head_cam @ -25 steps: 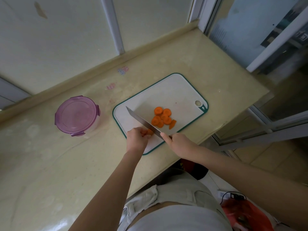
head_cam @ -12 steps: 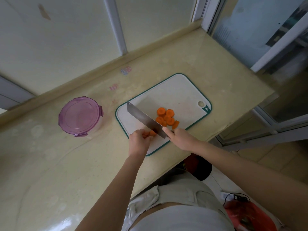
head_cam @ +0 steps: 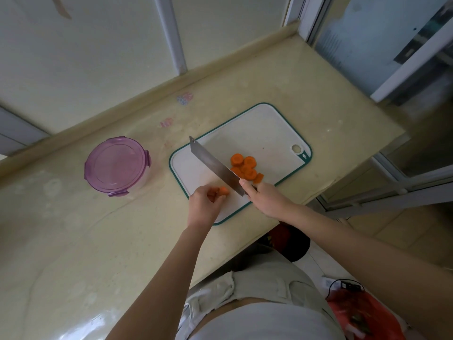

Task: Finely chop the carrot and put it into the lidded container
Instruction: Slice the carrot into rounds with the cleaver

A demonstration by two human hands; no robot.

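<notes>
Slicing looks nearly finished: a pile of carrot rounds (head_cam: pixel 246 168) lies just beyond the right hand (head_cam: pixel 264 200), and only a short carrot stub (head_cam: pixel 222 191) is left uncut, pinched in the curled fingertips of the left hand (head_cam: pixel 204 204). The rounds look coarse, so the fine chopping seems yet to be done. The right hand grips the cleaver (head_cam: pixel 213 165) by its handle, and the blade slants away between stub and rounds. The purple lidded container (head_cam: pixel 116 165), well to the left of the left hand, has its lid on.
</notes>
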